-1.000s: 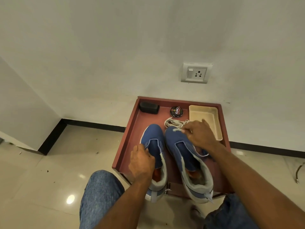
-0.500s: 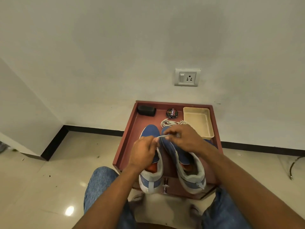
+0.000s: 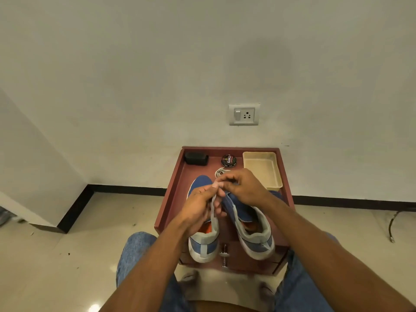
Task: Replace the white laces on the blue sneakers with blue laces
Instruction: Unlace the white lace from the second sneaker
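Two blue sneakers with grey collars stand side by side on a red-brown cabinet top [image 3: 177, 190], toes toward the wall: the left sneaker [image 3: 203, 243] and the right sneaker [image 3: 252, 226]. Neither shows laces in its eyelets. My left hand [image 3: 198, 210] and my right hand [image 3: 244, 188] meet above the shoes' toes, both pinching a pale blue-grey lace [image 3: 212, 207] that hangs down between them. A coil of white laces [image 3: 220, 171] lies behind the hands, partly hidden.
At the back of the cabinet top sit a black case [image 3: 195, 158], a round Cherry polish tin [image 3: 228, 160] and an empty cream tray [image 3: 262, 168]. A wall socket [image 3: 244, 114] is above. My jeans-clad knees flank the cabinet drawer handle [image 3: 224, 254].
My left hand left the left sneaker and my right hand left the white laces; both came together above the toes, now holding a pale lace between them.
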